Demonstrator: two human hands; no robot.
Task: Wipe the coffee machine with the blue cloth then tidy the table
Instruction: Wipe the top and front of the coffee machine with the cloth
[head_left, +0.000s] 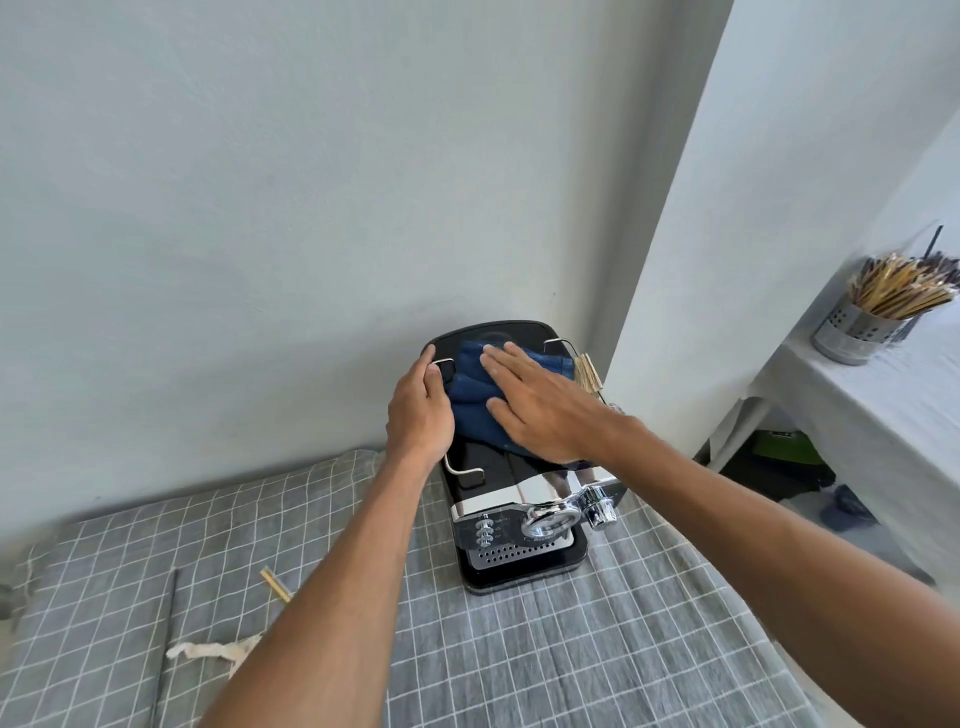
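Right hand (540, 402) flat on blue cloth (470, 387) atop coffee machine (519, 499), fingers pointing far-left; left hand (418, 410) clamps machine's left edge.

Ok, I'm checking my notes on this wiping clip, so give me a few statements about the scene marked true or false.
1. The right hand presses flat on the blue cloth. True.
2. The cloth lies on the checked table cover. False: it lies on top of the coffee machine.
3. The left hand holds the machine's left edge. True.
4. The metal holder of sticks stands beside the machine. False: it stands on a separate white table at right.
5. A pale crumpled scrap lies on the table cover. True.
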